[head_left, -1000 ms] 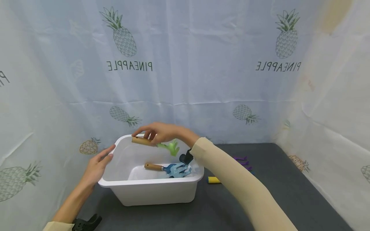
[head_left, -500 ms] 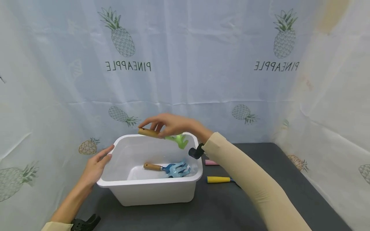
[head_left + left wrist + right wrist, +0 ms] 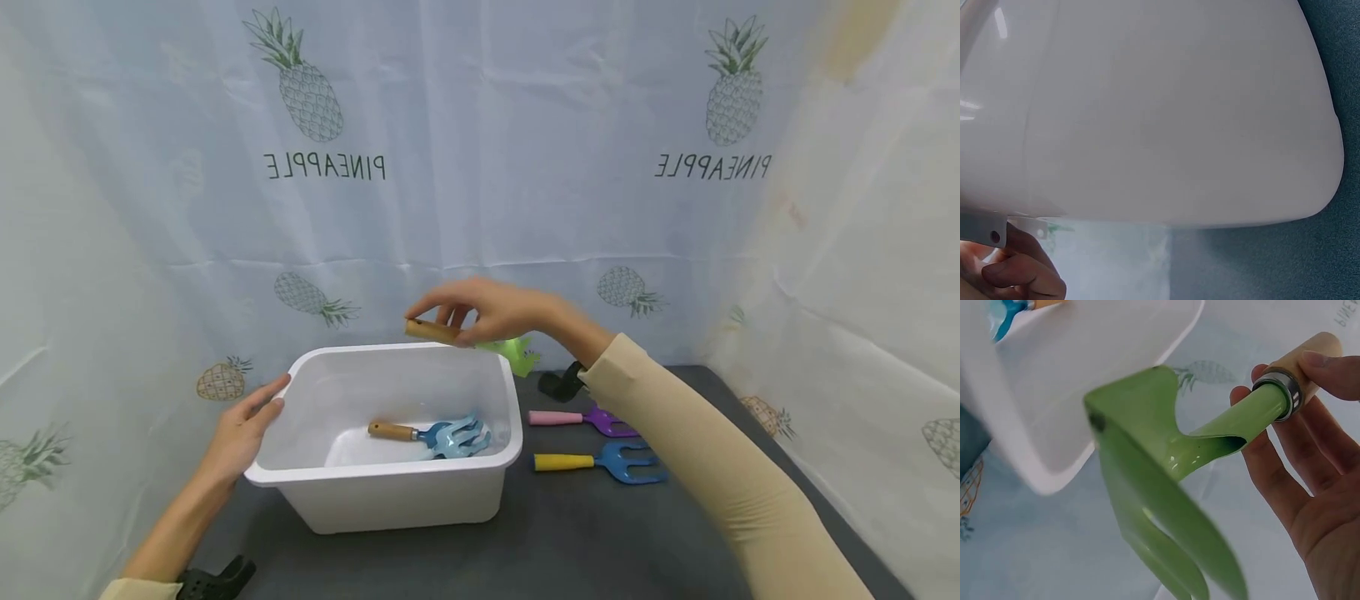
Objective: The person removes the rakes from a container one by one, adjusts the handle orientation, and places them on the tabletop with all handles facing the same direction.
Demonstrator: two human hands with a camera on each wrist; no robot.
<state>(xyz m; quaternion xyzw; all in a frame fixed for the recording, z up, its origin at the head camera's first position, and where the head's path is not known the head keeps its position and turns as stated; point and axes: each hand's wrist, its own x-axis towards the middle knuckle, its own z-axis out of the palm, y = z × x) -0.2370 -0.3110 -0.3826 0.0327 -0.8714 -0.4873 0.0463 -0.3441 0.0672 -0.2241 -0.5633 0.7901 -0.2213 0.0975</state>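
Observation:
My right hand [image 3: 498, 307] holds a green hand rake [image 3: 1160, 431] by its wooden handle, up above the back right rim of a white tub [image 3: 390, 500]. The rake's green head points right, partly behind my wrist in the head view. Thumb and fingertips pinch the handle near its metal collar. At the tub's left end, my left hand [image 3: 242, 433] grips the rim, fingers curled at its edge in the left wrist view. Inside the tub lies a light blue rake head [image 3: 459, 437] over a darker blue piece, with a wooden handle [image 3: 390, 430] to the left.
Right of the tub, a purple hand fork with a pink handle [image 3: 555, 417] and a blue hand fork with a yellow handle [image 3: 564, 462] lie on the dark table [image 3: 600, 542]. A pineapple-print curtain [image 3: 510, 150] hangs behind and at the sides.
My right hand has lifted the green hand rake from within the tub, up and rightward past its back rim. Both forks on the table are uncovered. My left hand stays on the rim.

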